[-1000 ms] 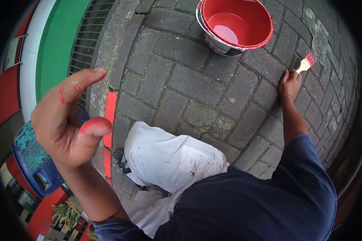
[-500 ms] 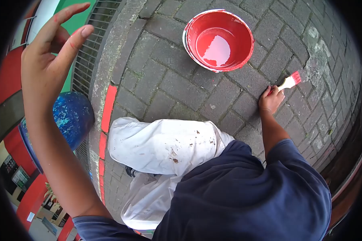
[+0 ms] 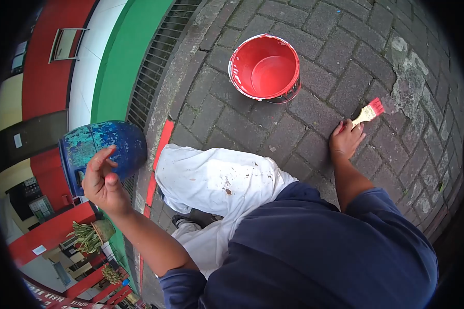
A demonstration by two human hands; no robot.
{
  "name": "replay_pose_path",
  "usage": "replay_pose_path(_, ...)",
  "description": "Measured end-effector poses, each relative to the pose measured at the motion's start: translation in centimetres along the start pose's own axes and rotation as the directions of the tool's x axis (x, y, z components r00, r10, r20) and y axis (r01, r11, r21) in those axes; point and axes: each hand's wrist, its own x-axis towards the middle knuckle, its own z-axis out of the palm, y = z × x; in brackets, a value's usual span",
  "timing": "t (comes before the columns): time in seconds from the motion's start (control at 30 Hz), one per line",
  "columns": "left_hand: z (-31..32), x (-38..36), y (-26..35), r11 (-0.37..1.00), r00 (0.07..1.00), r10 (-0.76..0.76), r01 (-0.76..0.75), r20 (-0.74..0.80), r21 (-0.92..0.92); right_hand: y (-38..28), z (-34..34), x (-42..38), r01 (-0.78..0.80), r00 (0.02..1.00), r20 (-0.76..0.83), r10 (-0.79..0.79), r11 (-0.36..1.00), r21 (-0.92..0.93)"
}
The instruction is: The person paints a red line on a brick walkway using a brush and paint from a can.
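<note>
My right hand (image 3: 347, 139) is closed round the handle of a paintbrush (image 3: 365, 114), low over the paving at the right. Red paint coats the brush's bristles, which point up and to the right. Left of the brush stands a bucket (image 3: 272, 74) with red paint inside and smears on its rim. My left hand (image 3: 106, 184) is raised at the left in front of a blue pot, its fingers apart and partly curled, with nothing in it. Red marks show on its fingertips.
Grey brick paving (image 3: 242, 121) spreads around the bucket. Along the left run a kerb with a red-painted strip (image 3: 162, 147) and a metal drain grate (image 3: 160, 56). A blue pot (image 3: 123, 147) and a potted plant (image 3: 103, 230) stand beyond. My knee in white trousers is near the kerb.
My left hand has come down and closer to my body, its fingers more curled. The view has shifted, so more of the building and blue pot shows. My right hand still holds the paintbrush.
</note>
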Motion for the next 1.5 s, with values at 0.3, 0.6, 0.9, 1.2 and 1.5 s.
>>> replay_pose_path(0.3,-4.8,-5.2,5.4,0.997,0.972,0.003,0.014,-0.236,0.073,-0.1,0.3,0.0,0.009,1.000,-0.014,-0.009,1.000,0.026)
replay_pose_path(0.6,-6.3,-8.6,8.5,0.968,0.955,-0.010,0.083,-0.295,0.236,0.2,0.8,-0.2,0.013,1.000,0.027,-0.014,1.000,0.014)
replay_pose_path(0.9,-11.9,-15.5,10.4,0.989,0.924,-0.021,0.075,-0.382,0.127,0.0,-0.5,-0.3,0.028,0.999,0.046,-0.028,1.000,0.005)
replay_pose_path(1.2,-9.4,-19.0,-1.9,0.955,0.877,-0.275,0.202,-0.393,-0.218,0.3,0.0,-0.9,0.037,0.992,-0.121,-0.021,0.991,0.131)
replay_pose_path(1.5,-3.1,-30.8,-19.4,0.529,0.512,-0.837,0.663,-0.194,-0.530,-4.8,-13.0,7.2,0.503,0.855,-0.327,-0.402,0.491,0.712)
